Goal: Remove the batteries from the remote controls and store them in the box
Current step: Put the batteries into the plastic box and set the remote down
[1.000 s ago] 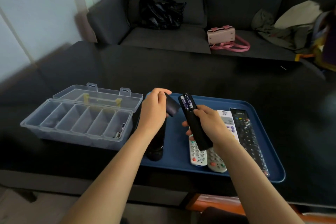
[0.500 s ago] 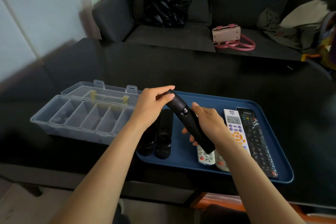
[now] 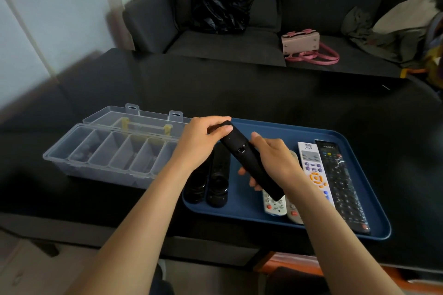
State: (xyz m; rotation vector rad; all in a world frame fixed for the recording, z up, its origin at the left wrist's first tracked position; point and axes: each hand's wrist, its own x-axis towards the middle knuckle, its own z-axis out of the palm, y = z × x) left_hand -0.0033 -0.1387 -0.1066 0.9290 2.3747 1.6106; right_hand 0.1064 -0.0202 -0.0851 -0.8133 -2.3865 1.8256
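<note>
held: black remote (image 3: 249, 163) above blue tray (image 3: 374, 235), left hand (image 3: 199, 141) pinching its top end, right hand (image 3: 275, 163) gripping its body
box: clear compartment box (image 3: 105, 158) left of tray, lid open, contents unclear
left: six remotes on tray

Dim daylight is coming from the far left of the hands; the edges are bending and blurring.

Both bare forearms reach up from the lower frame toward its centre. The left hand (image 3: 200, 141) pinches with curled fingers; the right hand (image 3: 273, 163) wraps, thumb raised.
</note>
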